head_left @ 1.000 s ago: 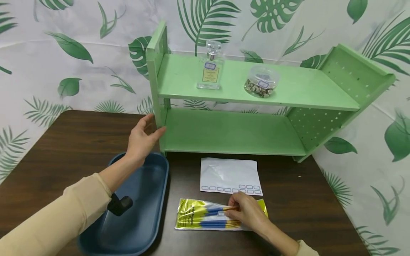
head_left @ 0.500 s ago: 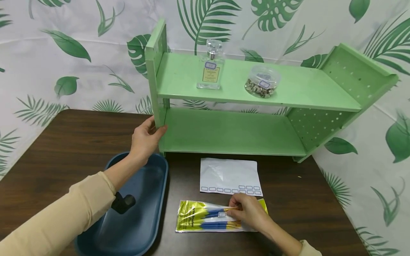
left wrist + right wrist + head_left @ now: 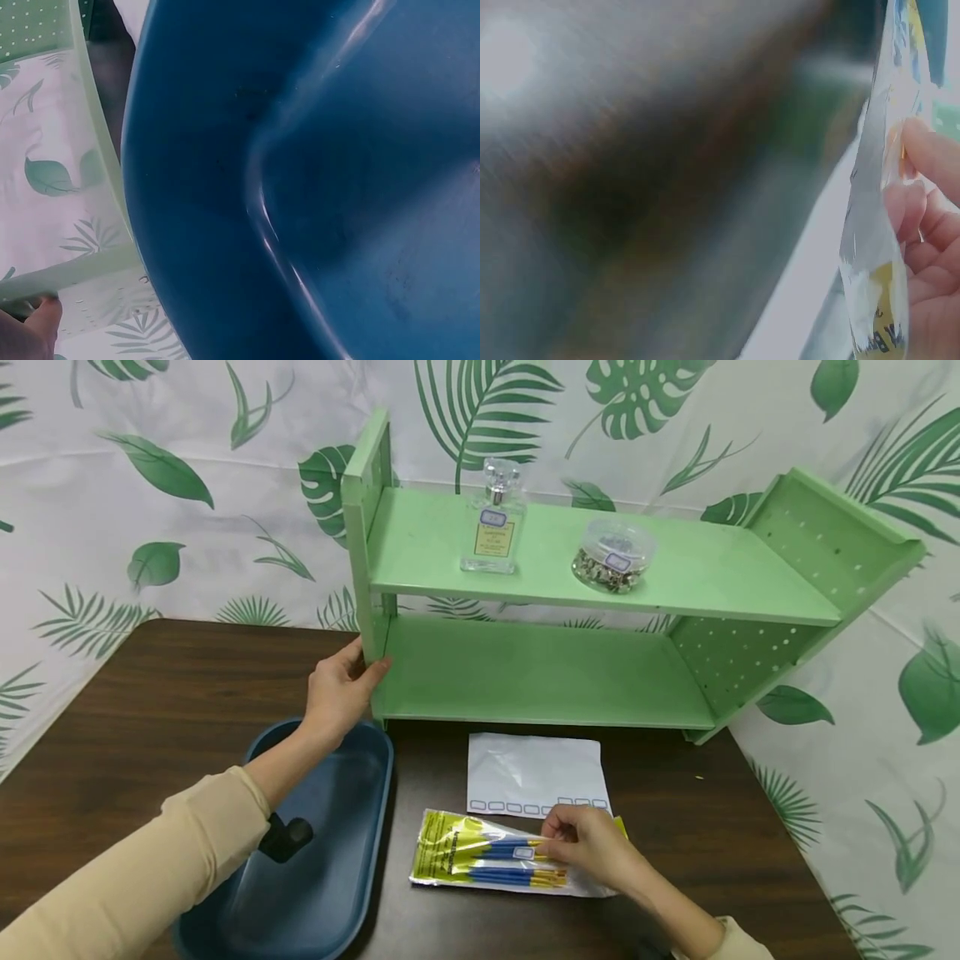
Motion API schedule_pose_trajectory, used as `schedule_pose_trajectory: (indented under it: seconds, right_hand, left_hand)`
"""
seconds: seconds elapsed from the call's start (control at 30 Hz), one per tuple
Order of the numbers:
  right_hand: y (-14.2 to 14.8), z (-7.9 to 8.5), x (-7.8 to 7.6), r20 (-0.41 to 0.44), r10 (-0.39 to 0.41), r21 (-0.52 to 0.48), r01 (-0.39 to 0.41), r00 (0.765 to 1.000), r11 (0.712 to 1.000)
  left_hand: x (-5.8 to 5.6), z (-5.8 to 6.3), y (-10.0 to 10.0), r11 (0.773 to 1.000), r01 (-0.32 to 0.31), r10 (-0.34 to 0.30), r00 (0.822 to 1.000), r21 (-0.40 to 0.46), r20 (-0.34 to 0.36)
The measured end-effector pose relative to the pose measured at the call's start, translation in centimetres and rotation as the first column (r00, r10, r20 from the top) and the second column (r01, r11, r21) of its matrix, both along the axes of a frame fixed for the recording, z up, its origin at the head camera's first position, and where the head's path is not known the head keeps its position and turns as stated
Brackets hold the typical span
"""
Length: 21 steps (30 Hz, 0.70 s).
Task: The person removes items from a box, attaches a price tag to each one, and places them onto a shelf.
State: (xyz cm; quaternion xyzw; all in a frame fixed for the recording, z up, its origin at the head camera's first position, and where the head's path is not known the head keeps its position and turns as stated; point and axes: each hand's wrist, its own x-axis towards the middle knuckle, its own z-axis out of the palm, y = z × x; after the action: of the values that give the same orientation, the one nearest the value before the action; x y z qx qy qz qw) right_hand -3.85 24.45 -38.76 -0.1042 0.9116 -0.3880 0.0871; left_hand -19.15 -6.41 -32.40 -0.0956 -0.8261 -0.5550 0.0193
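Observation:
My left hand (image 3: 337,689) grips the lower left side panel of a light green shelf (image 3: 525,668), with the thumb at its front edge. In the left wrist view, part of that hand (image 3: 34,330) shows at the lower left beside the green wood. My right hand (image 3: 592,843) pinches a flat, shiny packet (image 3: 457,852), yellow and silver with blue and gold sticks showing on it. The packet (image 3: 874,217) hangs on edge between thumb and fingers in the right wrist view, held off the tabletop. Its right end lies partly behind my hand.
A dark blue tray (image 3: 372,852) stands at the left, under my left forearm. White paper (image 3: 532,768) with printed boxes lies before the shelf. A glass perfume bottle (image 3: 492,531) and a round clear jar (image 3: 613,556) stand on the upper shelf. The table (image 3: 217,685) is dark wood.
My left hand has closed in on the shelf's side panel and now grips it. My right hand has raised the packet, which now covers the lower edge of the paper.

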Motion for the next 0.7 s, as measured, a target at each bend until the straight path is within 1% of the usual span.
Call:
schedule_pose_trajectory:
  seconds: [0.07, 0.13, 0.3, 0.37, 0.53, 0.7]
  right_hand:
    - [0.2, 0.8, -0.4, 0.002, -0.008, -0.027, 0.008, 1.0, 1.0]
    - [0.6, 1.6, -1.0, -0.01, -0.023, -0.033, 0.022, 1.0, 0.999]
    - [1.4, 3.4, -3.1, -0.072, -0.073, 0.027, 0.075, 0.995, 0.997]
    - [1.8, 3.9, -4.0, -0.1, -0.077, 0.031, 0.08, 0.992, 0.996]
    - [2.6, 4.4, -6.2, -0.136, -0.1, 0.001, 0.101, 0.986, 0.995]
    - [3.2, 4.2, -8.5, -0.15, -0.136, 0.0, 0.138, 0.979, 0.99]
  left_hand:
    - [0.0, 0.0, 0.0, 1.0, -0.004, 0.004, 1.0, -0.013, -0.024]
    - [0.0, 0.1, 0.0, 1.0, -0.008, 0.006, 0.999, -0.025, -0.042]
    - [0.0, 0.0, 0.0, 0.999, -0.014, 0.011, 0.997, -0.038, -0.074]
    - [0.0, -0.1, 0.0, 0.999, -0.015, 0.011, 0.996, -0.044, -0.088]
    - [0.2, -0.1, -0.1, 0.998, -0.016, 0.009, 0.994, -0.066, -0.112]
    - [0.4, -0.1, -0.1, 0.997, -0.016, 0.007, 0.993, -0.076, -0.114]
